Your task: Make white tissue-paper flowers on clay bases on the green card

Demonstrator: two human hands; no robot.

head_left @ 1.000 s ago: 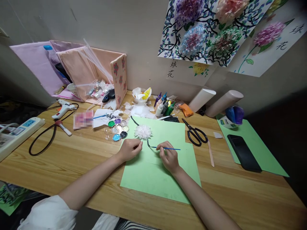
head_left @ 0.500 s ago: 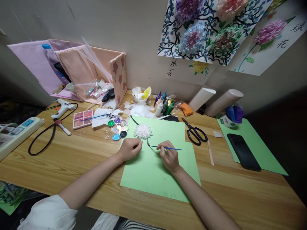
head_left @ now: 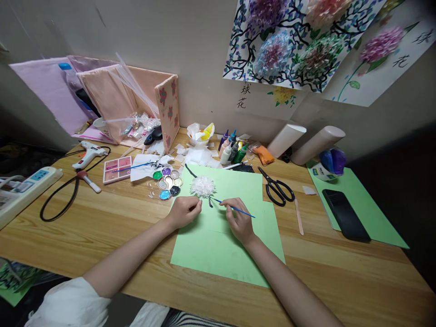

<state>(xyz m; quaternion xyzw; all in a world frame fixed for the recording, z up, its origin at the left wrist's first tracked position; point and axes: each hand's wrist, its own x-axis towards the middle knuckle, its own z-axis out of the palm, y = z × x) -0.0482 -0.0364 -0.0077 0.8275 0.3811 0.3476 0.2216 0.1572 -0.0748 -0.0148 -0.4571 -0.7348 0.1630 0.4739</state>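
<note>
A blue paintbrush (head_left: 241, 211) is pinched in my right hand (head_left: 237, 220), its tip at the green paper (head_left: 225, 254) just below a white fluffy flower (head_left: 202, 186). Dark painted strokes show above and below the flower. My left hand (head_left: 185, 212) rests curled at the left edge of the paper, below the flower; whether anything is inside its fingers is hidden. Left of the flower lies a paint palette (head_left: 168, 183) with green, purple, blue and black wells.
Black scissors (head_left: 277, 186) and a wooden stick (head_left: 299, 217) lie right of the paper, a phone (head_left: 345, 215) farther right. Paint bottles (head_left: 234, 152) stand behind. At the left are a glue gun (head_left: 89, 154), its looping cable and a power strip (head_left: 29, 190).
The brush tip has moved up from the lower end of the dark stroke toward the flower, and the brush slants more. My left hand has stayed in place.
</note>
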